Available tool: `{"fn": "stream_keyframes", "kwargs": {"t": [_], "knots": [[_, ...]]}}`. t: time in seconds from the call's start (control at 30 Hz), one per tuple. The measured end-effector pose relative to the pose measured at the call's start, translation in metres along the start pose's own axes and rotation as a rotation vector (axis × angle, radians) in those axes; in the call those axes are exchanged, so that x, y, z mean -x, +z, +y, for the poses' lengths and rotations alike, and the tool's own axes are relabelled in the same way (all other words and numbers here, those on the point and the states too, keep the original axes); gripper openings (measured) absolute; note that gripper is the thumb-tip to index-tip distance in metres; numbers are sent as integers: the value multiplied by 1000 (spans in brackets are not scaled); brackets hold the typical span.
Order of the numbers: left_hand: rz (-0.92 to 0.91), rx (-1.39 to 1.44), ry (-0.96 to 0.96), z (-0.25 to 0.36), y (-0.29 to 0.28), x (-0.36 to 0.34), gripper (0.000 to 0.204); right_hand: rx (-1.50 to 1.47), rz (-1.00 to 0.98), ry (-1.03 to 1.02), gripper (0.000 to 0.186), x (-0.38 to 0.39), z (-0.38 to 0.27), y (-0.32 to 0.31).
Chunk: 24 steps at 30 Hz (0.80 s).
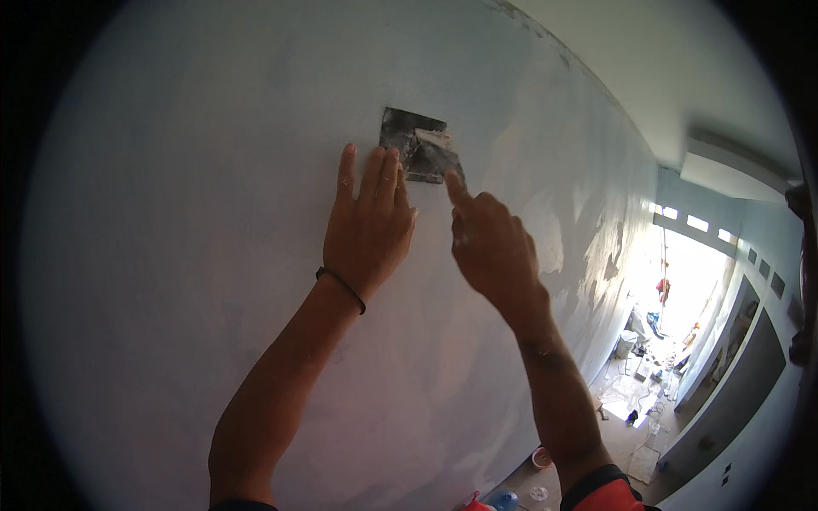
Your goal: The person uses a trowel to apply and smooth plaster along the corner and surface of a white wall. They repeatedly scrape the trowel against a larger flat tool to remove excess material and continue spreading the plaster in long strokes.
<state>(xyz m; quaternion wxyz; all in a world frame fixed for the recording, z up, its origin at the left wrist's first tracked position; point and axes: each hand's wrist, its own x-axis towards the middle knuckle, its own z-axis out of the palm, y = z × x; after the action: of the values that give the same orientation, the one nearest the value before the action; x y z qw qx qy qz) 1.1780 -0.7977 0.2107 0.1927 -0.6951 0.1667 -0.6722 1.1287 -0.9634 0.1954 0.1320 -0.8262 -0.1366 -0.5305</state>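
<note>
High on the pale blue-grey wall [256, 153] is a dark square [400, 124], smeared with whitish filler. Whether it is a flat plate or a recess, I cannot tell. My left hand [368, 230] is open, palm toward the wall, with a dark band on its wrist. Its fingers are stretched upward, and some fingertips overlap the square's lower left edge. From the right, my right hand [494, 243] is closed around a scraper, index finger stretched along it. The scraper's grey blade [441, 158] lies over the square's right part; its handle is hidden in the hand.
Rough, patchy plaster [601, 255] marks the wall to the right. Down below are a red-rimmed tub [541, 458], a blue container [503, 501] and a white disc [538, 493]. Farther off, a bucket [627, 342] and scattered items lie near a bright opening.
</note>
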Motion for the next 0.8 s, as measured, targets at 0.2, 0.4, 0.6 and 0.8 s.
{"fn": "stream_keyframes", "kwargs": {"t": [0.2, 0.4, 0.6, 0.8], "knots": [[-46, -118, 31, 1, 3, 1, 59, -9, -171, 85, 47, 0, -8, 0], [19, 42, -39, -3, 3, 6, 51, -7, -384, 79, 57, 7, -14, -5], [35, 51, -45, -3, 4, 6, 46, -121, -169, 34, 61, -3, -5, 0], [61, 40, -33, 0, 9, 8, 43, -25, -230, 81, 58, 0, -2, -1]]}}
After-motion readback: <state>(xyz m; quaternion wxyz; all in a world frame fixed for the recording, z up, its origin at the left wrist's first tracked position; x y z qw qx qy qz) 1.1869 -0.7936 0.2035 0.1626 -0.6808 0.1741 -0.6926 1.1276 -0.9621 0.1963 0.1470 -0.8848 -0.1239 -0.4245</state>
